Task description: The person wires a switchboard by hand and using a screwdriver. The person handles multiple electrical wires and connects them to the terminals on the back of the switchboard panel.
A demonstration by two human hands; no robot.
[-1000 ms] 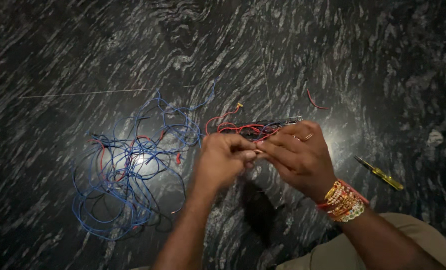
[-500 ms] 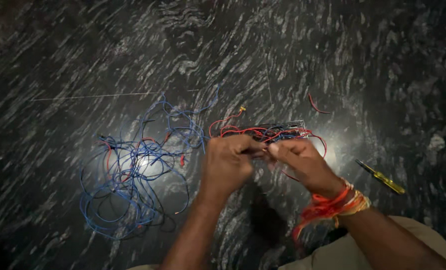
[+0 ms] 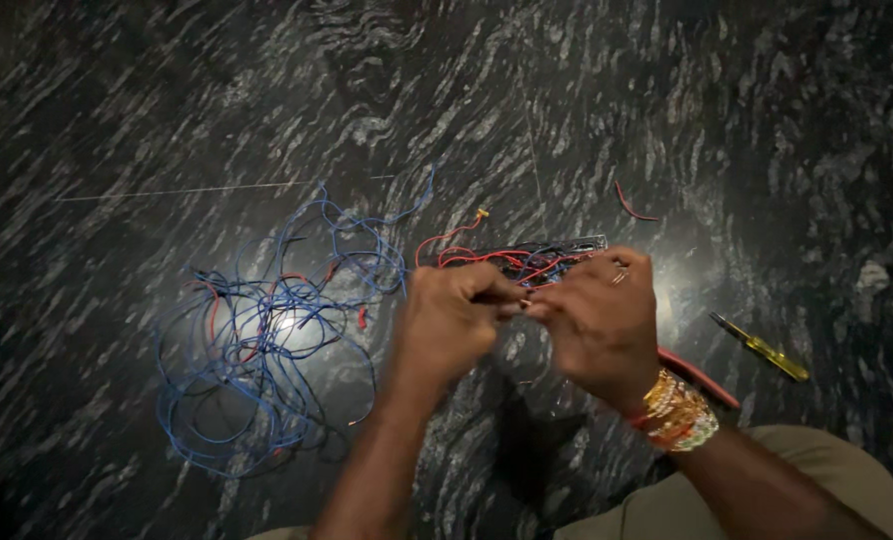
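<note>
On the dark marbled bench, two hands meet at the centre: the left hand and the right hand are both curled tight, fingertips pinched together on a bundle of red wires that runs just above them. What exactly sits between the fingertips is too small to tell. One loose tangle of blue wire, with a few red strands in it, lies to the left, near the left hand. One short red wire scrap lies apart at upper right. One yellow-handled screwdriver lies to the right. Bangles circle the right wrist.
</note>
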